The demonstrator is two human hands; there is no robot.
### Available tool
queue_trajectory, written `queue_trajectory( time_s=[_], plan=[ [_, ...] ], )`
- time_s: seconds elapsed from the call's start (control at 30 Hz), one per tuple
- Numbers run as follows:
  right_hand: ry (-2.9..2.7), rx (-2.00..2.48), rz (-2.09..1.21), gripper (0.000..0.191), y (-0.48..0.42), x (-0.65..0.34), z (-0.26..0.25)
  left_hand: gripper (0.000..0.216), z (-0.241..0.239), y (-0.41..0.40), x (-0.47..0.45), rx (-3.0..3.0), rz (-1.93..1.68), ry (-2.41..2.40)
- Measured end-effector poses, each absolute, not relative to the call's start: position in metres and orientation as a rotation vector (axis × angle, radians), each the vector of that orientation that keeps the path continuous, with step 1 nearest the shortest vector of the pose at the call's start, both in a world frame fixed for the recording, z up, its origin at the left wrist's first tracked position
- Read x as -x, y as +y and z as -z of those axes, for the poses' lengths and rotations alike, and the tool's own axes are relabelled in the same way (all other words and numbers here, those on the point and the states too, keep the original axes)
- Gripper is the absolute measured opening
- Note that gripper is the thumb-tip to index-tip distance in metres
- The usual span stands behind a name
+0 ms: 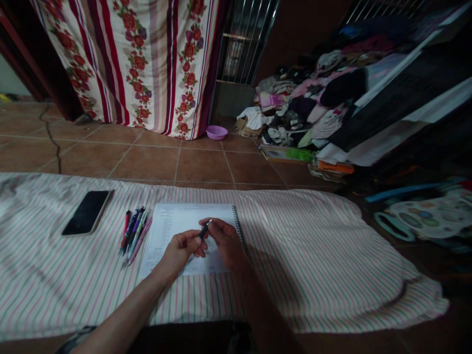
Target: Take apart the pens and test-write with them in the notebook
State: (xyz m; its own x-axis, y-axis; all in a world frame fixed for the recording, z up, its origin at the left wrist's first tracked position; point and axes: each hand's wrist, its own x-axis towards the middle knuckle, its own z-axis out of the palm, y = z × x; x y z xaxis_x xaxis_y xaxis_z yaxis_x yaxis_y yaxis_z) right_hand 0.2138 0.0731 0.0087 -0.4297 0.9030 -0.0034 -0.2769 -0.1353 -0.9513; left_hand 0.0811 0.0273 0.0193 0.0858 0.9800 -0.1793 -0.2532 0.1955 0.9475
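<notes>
Both hands meet over a spiral notebook with printed pages, lying on a striped cloth. Between them is a short dark pen with a shiny tip, held at a slant. My left hand pinches its lower end. The fingers of my right hand close on its upper end near the tip. Left of the notebook lie several pens side by side, in red, dark, pale and pink. Farther left rests a phone with a dark screen.
The striped cloth covers the surface around the notebook. Beyond it are brown floor tiles, a floral curtain and a purple basin. A heap of clothes stands at the back right. A cable lies at the left.
</notes>
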Motion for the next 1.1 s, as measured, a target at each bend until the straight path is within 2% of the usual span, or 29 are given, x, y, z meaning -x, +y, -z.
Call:
queue_trajectory(
  time_s=[0.23,0.47,0.7,1.1],
  plan=[
    [-1.204,0.847,-1.665,0.03,0.073,-0.214,-0.01,0.035,-0.017,0.029,-0.082,-0.865,-1.18,1.053],
    [-1.149,0.919,-1.68,0.026,0.076,-0.215,-0.008,0.028,-0.018,0.025,-0.082,-0.807,-1.078,0.986],
    [-0.999,0.871,-1.758,0.028,0.073,-0.213,-0.007,0.02,-0.025,0.026,-0.084,-0.603,-1.13,0.845],
    [-0.952,0.788,-1.857,0.025,0.072,-0.215,-0.018,0.018,-0.02,0.024,-0.084,-0.497,-1.061,0.757]
  ],
)
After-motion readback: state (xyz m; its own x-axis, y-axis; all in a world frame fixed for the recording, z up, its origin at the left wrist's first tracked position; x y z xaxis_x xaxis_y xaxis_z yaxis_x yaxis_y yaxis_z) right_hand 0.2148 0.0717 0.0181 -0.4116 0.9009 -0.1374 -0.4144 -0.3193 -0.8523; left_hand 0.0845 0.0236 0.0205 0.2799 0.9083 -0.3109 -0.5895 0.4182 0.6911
